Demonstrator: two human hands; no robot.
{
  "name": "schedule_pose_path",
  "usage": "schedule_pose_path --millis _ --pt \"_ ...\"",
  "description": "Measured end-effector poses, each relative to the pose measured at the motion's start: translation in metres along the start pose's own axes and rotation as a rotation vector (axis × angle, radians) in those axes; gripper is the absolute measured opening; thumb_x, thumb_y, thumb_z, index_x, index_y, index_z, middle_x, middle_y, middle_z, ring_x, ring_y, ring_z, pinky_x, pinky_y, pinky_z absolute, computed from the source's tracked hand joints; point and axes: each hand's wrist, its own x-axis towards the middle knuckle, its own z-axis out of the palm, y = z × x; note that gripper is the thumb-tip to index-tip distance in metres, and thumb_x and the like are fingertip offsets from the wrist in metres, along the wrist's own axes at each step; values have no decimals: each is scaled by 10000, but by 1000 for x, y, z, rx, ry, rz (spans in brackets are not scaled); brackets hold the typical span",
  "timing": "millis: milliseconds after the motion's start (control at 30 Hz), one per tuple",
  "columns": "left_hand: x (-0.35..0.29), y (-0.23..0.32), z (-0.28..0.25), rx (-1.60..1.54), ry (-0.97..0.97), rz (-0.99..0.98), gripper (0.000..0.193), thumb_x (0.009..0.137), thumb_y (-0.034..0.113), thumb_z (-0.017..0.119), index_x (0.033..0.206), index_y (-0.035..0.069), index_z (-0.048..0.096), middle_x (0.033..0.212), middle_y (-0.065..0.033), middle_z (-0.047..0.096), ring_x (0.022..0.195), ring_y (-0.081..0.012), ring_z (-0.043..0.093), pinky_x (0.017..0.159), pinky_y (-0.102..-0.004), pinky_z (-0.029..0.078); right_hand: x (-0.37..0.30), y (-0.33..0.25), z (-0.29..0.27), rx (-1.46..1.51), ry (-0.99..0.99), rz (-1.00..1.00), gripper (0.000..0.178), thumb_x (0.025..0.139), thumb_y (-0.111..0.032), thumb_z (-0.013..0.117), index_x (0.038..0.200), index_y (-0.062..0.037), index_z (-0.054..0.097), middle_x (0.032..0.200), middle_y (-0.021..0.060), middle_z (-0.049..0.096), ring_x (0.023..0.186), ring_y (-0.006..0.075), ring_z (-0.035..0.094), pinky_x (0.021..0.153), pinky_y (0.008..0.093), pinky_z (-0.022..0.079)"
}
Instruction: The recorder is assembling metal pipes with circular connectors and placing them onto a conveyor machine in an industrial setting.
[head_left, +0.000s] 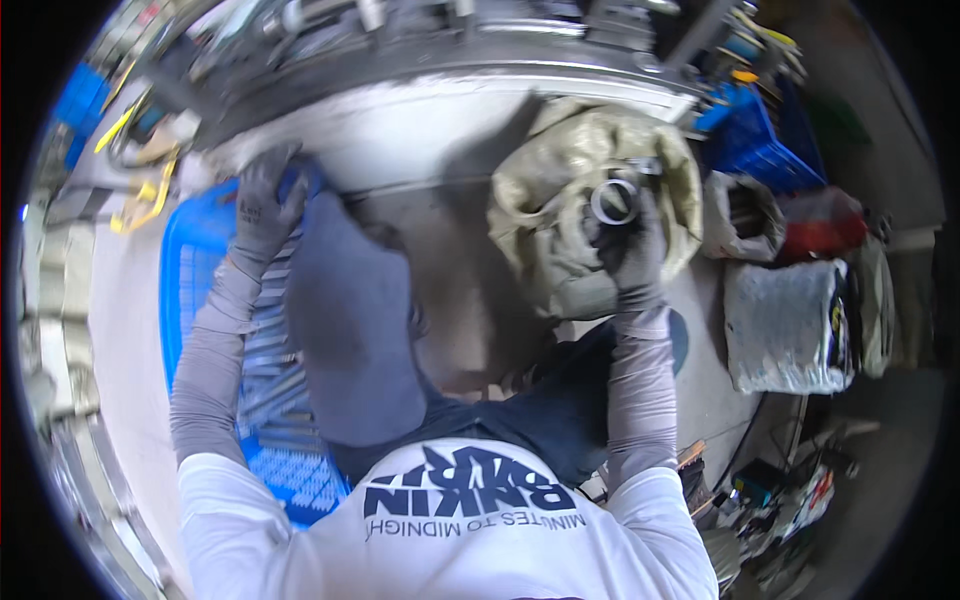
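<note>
1. Beneath the right hand (640,245), a pale woven sack (540,165) is stood with its mouth spread wide and folded outward, presumably so that its inside can be reached without the rim being in the way.
2. At the fingertips of that hand, a white ring (597,208) is pinched, as far as the blur lets it be judged. It is held over the sack's mouth with its round opening turned upward, perhaps so that it can be seen clearly from above.
3. Well to the left of the right hand, the left hand (265,210) is placed at the far end of a blue basket (172,290). Its fingers are bent and slightly apart; whether anything is gripped by them cannot be told.
4. From just beside the left hand back toward the body, metal strips (275,385) are piled in the basket, probably set there to be within easy reach.
5. Between the two hands, nearer the left, a grey sheet-like piece (350,340) is seemingly draped over the leg, perhaps as a shield against hard edges.
6. To the right of the right hand, a blue crate (785,160), a red bag (825,222) and a silvery bundle (785,325) are grouped beyond the sack, apparently stored out of the way of the arm.
</note>
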Motion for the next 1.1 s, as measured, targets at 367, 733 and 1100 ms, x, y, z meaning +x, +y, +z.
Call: schedule_pose_path --millis 367,733,1100 --pt "-469 -6 0 341 -1294 -816 440 985 205 541 1402 77 602 1396 -156 631 1346 -326 570 1115 -532 426 -15 -11 -16 -394 -10 22 591 1027 -320 634 1558 -112 477 1398 115 638 1142 284 658 985 495 555" --pt "-544 11 50 17 -949 -905 380 1041 202 405 1282 99 680 1343 -191 631 1295 -355 552 1149 -515 391 -47 73 56 -421 68 49 642 1056 -511 526 1482 -32 538 1220 146 689 1023 259 673 878 434 571" --pt "-246 6 -38 -291 -275 -988 322 842 150 782 1099 21 638 920 -157 671 784 -356 649 765 -473 514 -75 62 80 163 -171 297 582 1134 -454 334 1464 -30 556 1257 206 709 1073 312 705 986 521 570"
